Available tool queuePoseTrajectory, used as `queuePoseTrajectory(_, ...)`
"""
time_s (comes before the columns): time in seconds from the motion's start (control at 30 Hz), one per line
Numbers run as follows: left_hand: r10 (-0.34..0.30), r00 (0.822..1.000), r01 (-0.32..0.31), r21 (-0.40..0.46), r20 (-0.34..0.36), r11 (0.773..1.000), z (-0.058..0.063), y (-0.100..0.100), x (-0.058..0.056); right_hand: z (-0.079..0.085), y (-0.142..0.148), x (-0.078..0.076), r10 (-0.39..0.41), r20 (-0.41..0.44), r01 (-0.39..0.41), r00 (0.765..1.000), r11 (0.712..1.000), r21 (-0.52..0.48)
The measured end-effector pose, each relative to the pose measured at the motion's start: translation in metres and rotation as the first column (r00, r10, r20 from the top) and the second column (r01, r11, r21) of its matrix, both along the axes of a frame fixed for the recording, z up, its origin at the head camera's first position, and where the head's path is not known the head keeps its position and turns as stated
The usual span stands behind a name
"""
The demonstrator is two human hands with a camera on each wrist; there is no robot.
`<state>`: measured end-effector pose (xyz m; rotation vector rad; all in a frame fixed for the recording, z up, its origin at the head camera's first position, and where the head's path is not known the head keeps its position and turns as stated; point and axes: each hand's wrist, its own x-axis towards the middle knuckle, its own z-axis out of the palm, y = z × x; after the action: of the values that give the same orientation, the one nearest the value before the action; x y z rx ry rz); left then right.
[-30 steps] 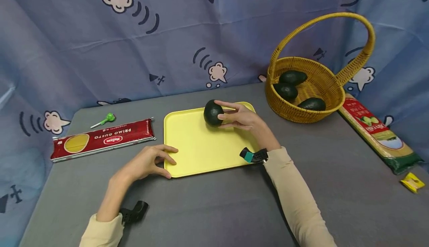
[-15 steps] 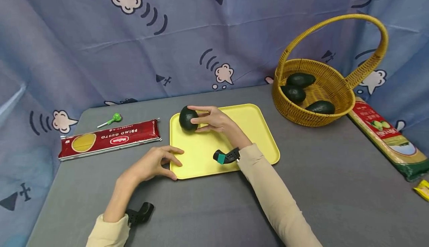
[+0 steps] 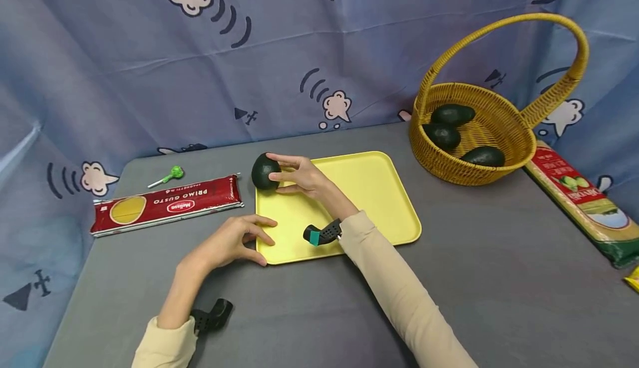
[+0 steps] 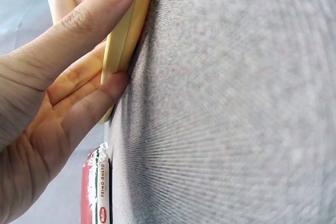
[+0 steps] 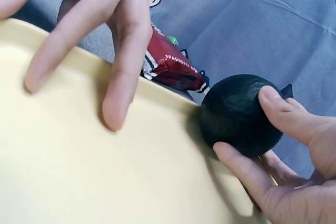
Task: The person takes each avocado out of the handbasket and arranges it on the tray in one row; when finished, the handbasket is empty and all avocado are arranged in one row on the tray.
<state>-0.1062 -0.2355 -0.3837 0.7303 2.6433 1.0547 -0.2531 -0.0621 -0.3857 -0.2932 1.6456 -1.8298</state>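
Note:
In the head view my right hand holds a dark green avocado at the far left corner of a yellow tray. Thumb and fingers pinch the avocado from its right side, as the right wrist view shows, close over the tray's rim. My left hand grips the tray's near left edge, with fingers reaching over the rim onto the tray. Seen from the left wrist, the thumb lies along the tray rim and another finger touches its outer side.
A wicker basket with a tall handle stands at the back right, with several avocados inside. Left of the tray lie a red spaghetti pack and a green lollipop. Another long pack and a yellow wrapper lie far right.
The right hand has carried the avocado left, from over the tray's back middle to its far left corner. The left hand keeps its place on the tray edge. The head view has shifted slightly.

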Motion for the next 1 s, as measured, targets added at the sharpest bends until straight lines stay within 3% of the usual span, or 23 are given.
queuePoseTrajectory(0.33, 0.001, 1.0, -0.001, -0.001, 0.007, 1.0, -0.001, -0.001, -0.001, 0.0, 0.005, -0.004, 0.007, -0.115, 0.002, 0.993, 0.997, 0.076)
queuePoseTrajectory(1.0, -0.001, 1.0, 0.001, -0.003, 0.008, 1.0, 0.0, -0.002, -0.003, 0.001, 0.016, -0.006, -0.017, -0.116, 0.021, 0.993, 0.999, 0.027)
